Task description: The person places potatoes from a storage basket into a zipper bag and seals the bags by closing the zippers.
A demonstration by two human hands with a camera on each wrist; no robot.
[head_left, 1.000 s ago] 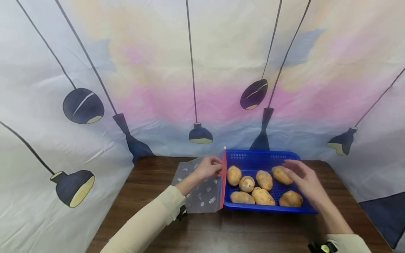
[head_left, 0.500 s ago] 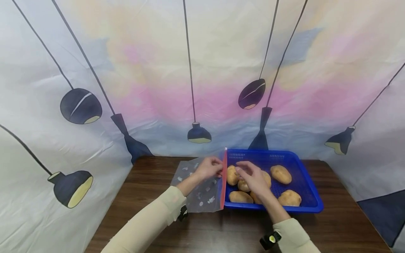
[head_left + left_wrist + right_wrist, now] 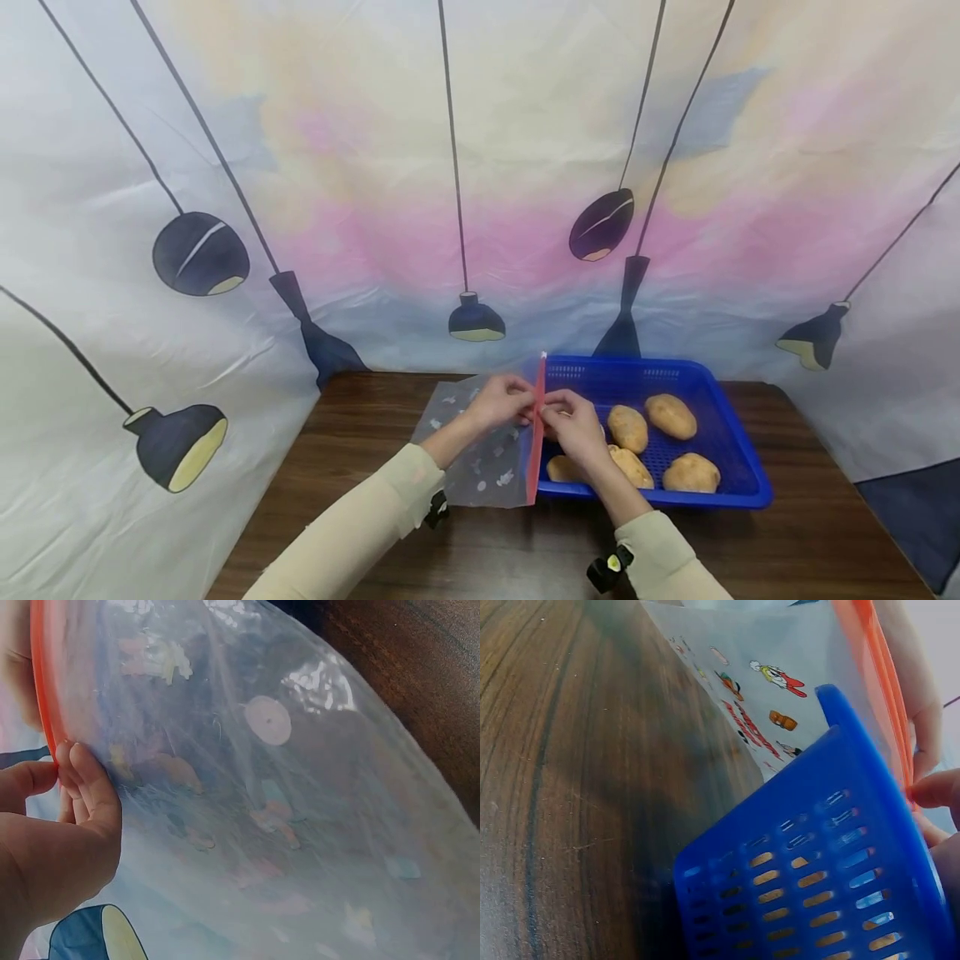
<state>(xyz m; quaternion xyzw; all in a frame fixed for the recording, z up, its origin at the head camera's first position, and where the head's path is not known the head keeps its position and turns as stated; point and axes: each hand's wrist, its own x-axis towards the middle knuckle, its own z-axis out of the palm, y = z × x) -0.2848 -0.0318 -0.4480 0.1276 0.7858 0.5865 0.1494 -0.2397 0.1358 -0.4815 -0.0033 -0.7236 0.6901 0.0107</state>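
Observation:
A clear zip-top plastic bag (image 3: 480, 479) with printed figures lies at the left of a blue basket (image 3: 750, 487). Its red zip edge (image 3: 535, 475) stands up along the basket's left side. My left hand (image 3: 498, 406) pinches that edge between thumb and fingers, as the left wrist view confirms. From the basket side, my right hand (image 3: 579, 432) pinches the same red edge at about the same height. Several potatoes (image 3: 671, 417) lie in the basket, some partly covered by my right hand. The bag shows no potatoes inside in the left wrist view.
The brown wooden table (image 3: 345, 475) carries both bag and basket. A printed cloth backdrop (image 3: 375, 167) with drawn lamps hangs just behind the table's back edge. The basket's slotted wall (image 3: 802, 847) rises close by my right hand.
My right hand has moved left from above the potato at the right, across the basket, to the bag's red edge. My left hand has kept its grip, with the edge shifted slightly right.

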